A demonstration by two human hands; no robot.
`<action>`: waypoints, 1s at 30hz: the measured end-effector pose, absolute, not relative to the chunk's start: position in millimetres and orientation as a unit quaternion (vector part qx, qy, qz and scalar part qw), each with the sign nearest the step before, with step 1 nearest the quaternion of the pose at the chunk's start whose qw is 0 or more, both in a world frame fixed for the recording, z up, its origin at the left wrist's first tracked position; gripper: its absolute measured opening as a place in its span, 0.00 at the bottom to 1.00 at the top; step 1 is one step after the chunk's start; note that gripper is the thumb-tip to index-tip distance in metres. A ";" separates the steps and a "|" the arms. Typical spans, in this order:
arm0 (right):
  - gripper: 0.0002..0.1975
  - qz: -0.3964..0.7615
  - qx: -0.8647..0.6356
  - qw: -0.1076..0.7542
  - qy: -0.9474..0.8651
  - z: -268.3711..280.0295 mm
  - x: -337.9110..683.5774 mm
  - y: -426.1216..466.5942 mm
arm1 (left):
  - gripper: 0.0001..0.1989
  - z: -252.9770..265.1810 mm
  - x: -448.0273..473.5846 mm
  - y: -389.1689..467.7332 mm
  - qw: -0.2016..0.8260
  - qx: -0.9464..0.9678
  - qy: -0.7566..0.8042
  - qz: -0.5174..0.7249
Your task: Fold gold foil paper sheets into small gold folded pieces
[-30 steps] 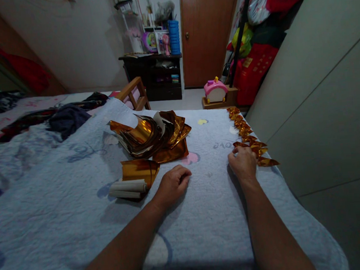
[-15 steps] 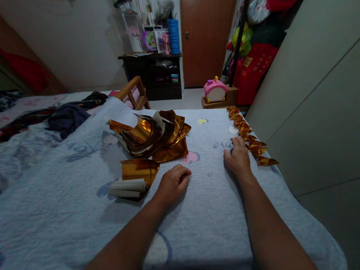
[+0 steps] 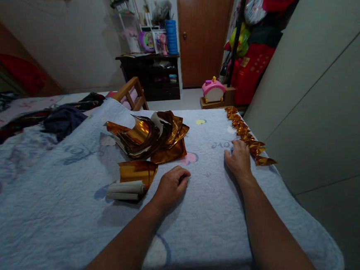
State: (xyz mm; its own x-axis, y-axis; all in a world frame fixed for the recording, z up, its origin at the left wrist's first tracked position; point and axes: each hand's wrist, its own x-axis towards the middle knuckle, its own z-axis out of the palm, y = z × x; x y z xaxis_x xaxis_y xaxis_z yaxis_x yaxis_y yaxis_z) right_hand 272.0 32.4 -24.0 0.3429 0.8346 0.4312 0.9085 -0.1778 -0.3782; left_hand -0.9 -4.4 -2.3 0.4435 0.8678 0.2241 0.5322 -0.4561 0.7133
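"If neatening the row of folded gold pieces (image 3: 242, 127), best to nudge lightly; probably easily crushed."

"Lying where?"

"Along the right edge of the pale cover (image 3: 208, 216), at or just beside the right hand (image 3: 239, 158), released, thumb spread; well apart from the left hand (image 3: 172, 185), loosely curled, can't tell whether around anything."

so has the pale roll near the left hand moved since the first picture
No. The pale roll keeps its place against the pink heart print; both sit slightly farther left in the picture, so the view seems to have shifted.
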 end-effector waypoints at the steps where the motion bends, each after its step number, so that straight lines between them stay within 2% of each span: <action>1: 0.22 -0.062 -0.762 0.295 -0.573 -23.5 272.0 32.1 | 0.06 -2.1 -0.8 -4.6 0.285 0.800 0.437 0.295; 8: 0.18 -0.090 -0.725 0.338 -0.594 -15.6 257.9 27.8 | 0.06 -1.7 -0.3 -5.0 0.286 0.802 0.436 0.289; 11: 0.15 -0.068 -0.671 0.370 -0.639 -15.4 241.6 26.0 | 0.07 -1.2 -0.3 -4.5 0.289 0.801 0.437 0.289; 17: 0.09 0.043 -0.613 0.315 -0.724 -18.8 216.7 20.5 | 0.08 -1.4 -0.9 -4.7 0.287 0.801 0.437 0.291; 23: 0.09 0.076 -0.622 0.307 -0.716 -14.9 216.6 18.8 | 0.08 3.3 -2.1 -7.1 0.287 0.793 0.429 0.322; 30: 0.09 0.100 -0.637 0.285 -0.709 -14.3 216.0 18.9 | 0.06 14.0 -6.8 -7.9 0.229 0.767 0.435 0.413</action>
